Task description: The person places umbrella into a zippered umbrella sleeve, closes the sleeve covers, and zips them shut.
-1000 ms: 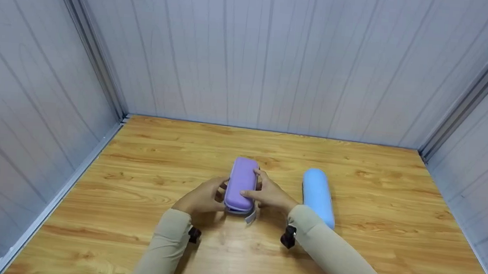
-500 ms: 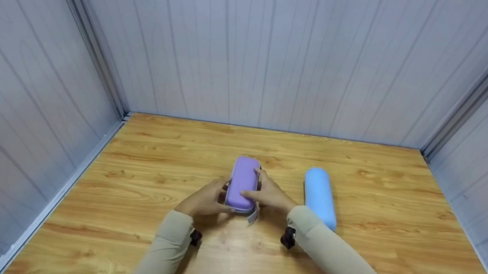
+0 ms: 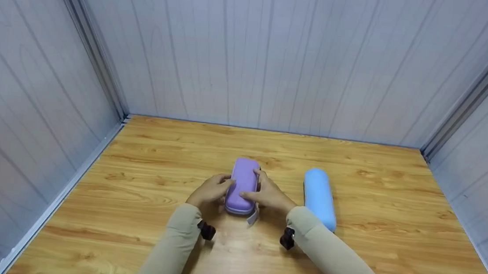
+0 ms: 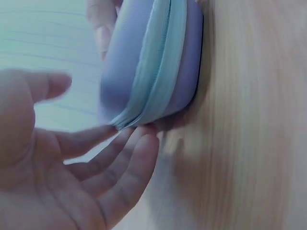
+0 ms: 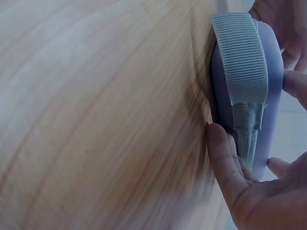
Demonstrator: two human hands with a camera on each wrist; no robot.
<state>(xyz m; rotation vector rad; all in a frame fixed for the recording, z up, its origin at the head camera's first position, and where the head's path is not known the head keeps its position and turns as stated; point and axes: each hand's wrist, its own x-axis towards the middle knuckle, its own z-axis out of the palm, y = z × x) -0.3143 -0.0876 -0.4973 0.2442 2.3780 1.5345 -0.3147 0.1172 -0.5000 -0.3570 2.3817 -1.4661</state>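
Observation:
A purple hard-shell zip case (image 3: 243, 182) lies lengthwise on the wooden table. Its pale zip band (image 4: 160, 62) runs around the side, and the two halves look together in the left wrist view. My right hand (image 3: 272, 195) holds the case by its right side, thumb on the lid and fingers low along the edge. A ribbed grey strap (image 5: 242, 60) loops out at the near right end. On the left, my left hand (image 3: 212, 191) touches the zip side with nearly straight fingertips (image 4: 146, 143). Its thumb (image 4: 55, 85) stands apart from the case.
A rounded light blue case (image 3: 320, 199) lies on the table (image 3: 172, 148) right of the purple one, close beyond the right wrist. Pale panel walls (image 3: 250, 67) enclose the table at the back and both sides.
A gap at the purple case's near end has narrowed. My left hand has shifted from the near left corner forward along the left side, its thumb rising. The right hand keeps its place.

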